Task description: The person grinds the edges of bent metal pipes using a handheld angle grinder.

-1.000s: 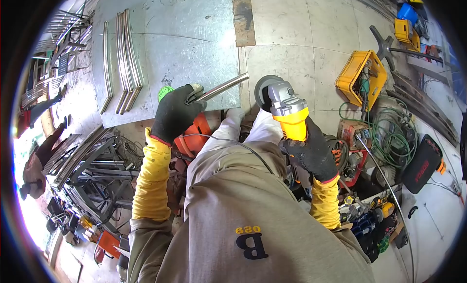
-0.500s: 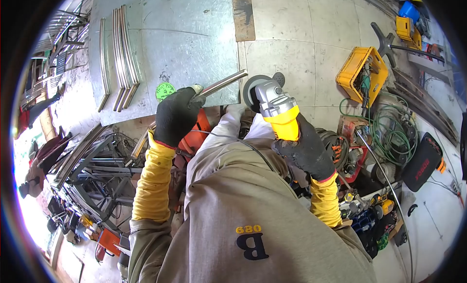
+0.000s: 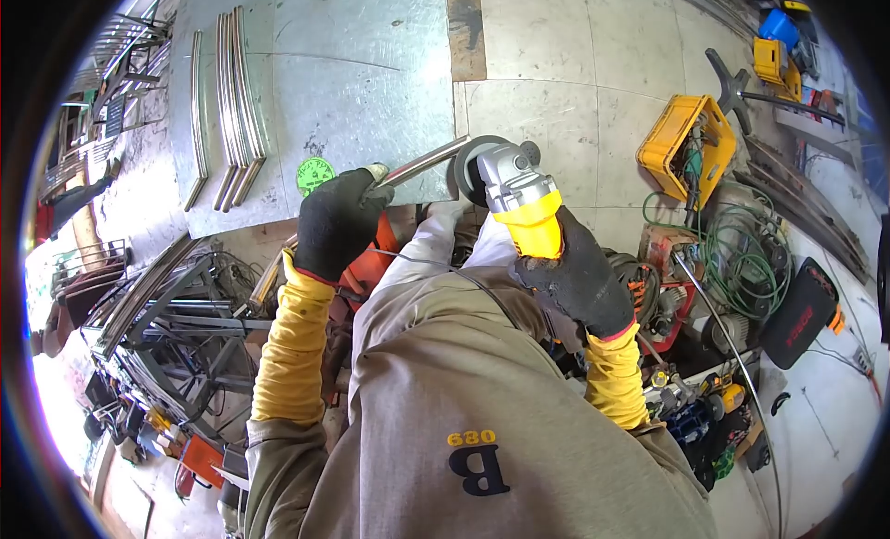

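Note:
My left hand (image 3: 336, 222), in a black glove, is closed around a shiny metal tube (image 3: 426, 161) that points up and to the right. My right hand (image 3: 579, 275), also gloved in black, grips the yellow body of an angle grinder (image 3: 521, 191). The grinder's disc (image 3: 471, 171) is at the tube's far end and seems to touch it. Beyond my left hand, a green round label (image 3: 315, 175) lies on the metal sheet (image 3: 343, 94). Several bent metal tubes (image 3: 239, 113) rest on that sheet.
A yellow crate (image 3: 663, 148) stands at right, near a coiled green hose (image 3: 756, 252) and a black case (image 3: 802, 312). Metal frames (image 3: 190, 326) crowd the left side. An orange object (image 3: 369, 256) is beside my legs, and a cable (image 3: 436, 261) crosses my lap.
My right hand has brought the grinder slightly left, so its disc now meets the tube's end. My left hand keeps its hold on the tube and has barely moved.

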`<state>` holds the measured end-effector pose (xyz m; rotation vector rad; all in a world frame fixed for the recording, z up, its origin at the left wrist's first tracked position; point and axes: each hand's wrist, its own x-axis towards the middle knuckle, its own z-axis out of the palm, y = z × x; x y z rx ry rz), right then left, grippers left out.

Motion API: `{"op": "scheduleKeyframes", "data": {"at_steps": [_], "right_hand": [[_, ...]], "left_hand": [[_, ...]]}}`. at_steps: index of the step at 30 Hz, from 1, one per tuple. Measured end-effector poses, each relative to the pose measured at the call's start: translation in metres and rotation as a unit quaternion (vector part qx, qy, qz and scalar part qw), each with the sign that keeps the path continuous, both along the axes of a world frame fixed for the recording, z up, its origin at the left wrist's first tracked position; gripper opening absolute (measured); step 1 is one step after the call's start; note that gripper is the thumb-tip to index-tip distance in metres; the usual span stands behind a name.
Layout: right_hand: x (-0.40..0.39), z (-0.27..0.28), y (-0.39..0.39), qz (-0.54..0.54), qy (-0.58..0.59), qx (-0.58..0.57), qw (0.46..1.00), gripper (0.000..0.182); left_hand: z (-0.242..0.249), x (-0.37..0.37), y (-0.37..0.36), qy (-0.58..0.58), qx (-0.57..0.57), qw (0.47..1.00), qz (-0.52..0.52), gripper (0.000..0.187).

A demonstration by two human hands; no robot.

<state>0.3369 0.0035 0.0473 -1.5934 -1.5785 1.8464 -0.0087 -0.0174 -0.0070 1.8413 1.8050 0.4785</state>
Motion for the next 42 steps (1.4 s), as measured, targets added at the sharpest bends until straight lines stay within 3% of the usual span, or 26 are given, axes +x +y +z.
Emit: {"op": "scheduleKeyframes", "data": {"at_steps": [5,9,11,21,23,29,32,42], "right_hand": [[0.004,0.003,-0.004,-0.007,-0.020,-0.047,0.999,0.059],[0.000,0.008,0.003,-0.013,0.010,-0.043,0.999,0.058],[0.001,0.003,0.003,-0.011,-0.004,-0.038,0.999,0.057],[0.000,0.005,-0.001,0.008,-0.019,-0.005,1.000,0.057],[0.001,0.002,0.000,-0.013,0.005,-0.042,0.999,0.058],[0.003,0.001,0.000,0.006,-0.008,-0.035,0.999,0.058],[0.004,0.003,-0.004,0.005,-0.015,0.008,1.000,0.057],[0.002,0.006,0.004,0.011,-0.010,-0.028,1.000,0.057]], "left_hand": [[0.003,-0.007,0.011,-0.006,-0.068,0.997,-0.017,0.028],[0.006,-0.007,0.013,0.003,-0.037,0.998,-0.048,0.028],[0.006,-0.004,0.012,0.011,-0.088,0.996,-0.018,0.027],[0.007,-0.005,0.012,-0.005,-0.081,0.997,-0.008,0.027],[0.005,-0.005,0.012,-0.015,-0.039,0.999,-0.034,0.026],[-0.001,-0.012,0.016,-0.045,-0.107,0.993,-0.037,0.025],[-0.002,-0.013,0.018,-0.031,-0.083,0.995,-0.043,0.025],[0.011,0.002,0.010,-0.005,-0.068,0.998,0.009,0.028]]}}
